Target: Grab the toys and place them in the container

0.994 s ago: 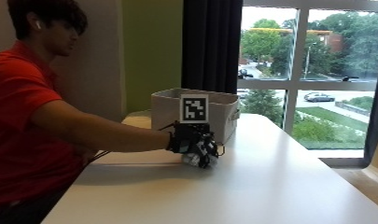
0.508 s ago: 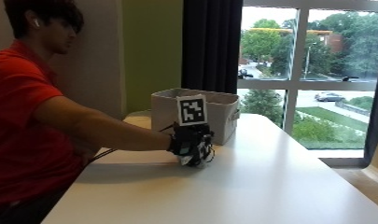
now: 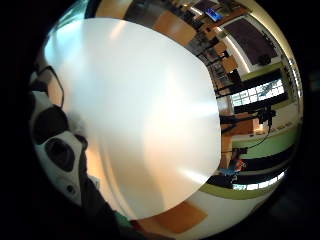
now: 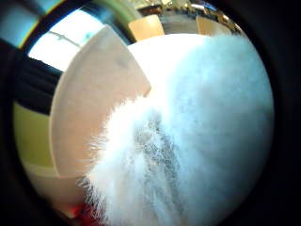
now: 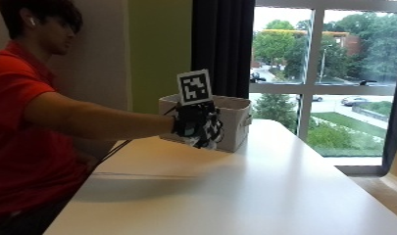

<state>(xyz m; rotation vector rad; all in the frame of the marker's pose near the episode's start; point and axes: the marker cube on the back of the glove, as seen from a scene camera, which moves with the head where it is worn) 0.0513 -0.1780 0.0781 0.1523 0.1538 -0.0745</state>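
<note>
- Toy [image 4: 188, 141]: a white, fluffy plush filled most of the thumb side palm view, so it sat close against the palm of the gloved right hand [image 5: 197, 125]; in my judgement the fingers were curled round it, carrying it.
- From the outside view the hand was raised off the table [image 5: 250, 196] and held just in front of the container [image 5: 231, 122], near its rim; that height reads as the lift needed to clear the wall before letting go inside.
- The container, a pale open-topped bin, stood on the table beside the window, within reach of the outstretched arm.
- The outside view gave the hand's height and its place against the container, but showed almost nothing of the toy.
- The thumb side palm view showed the fur and the container's pale wall [image 4: 94, 108] beside it.
- The little finger side palm view showed only the bare tabletop [image 3: 140, 115] below and the room beyond; no other toys appeared there.
</note>
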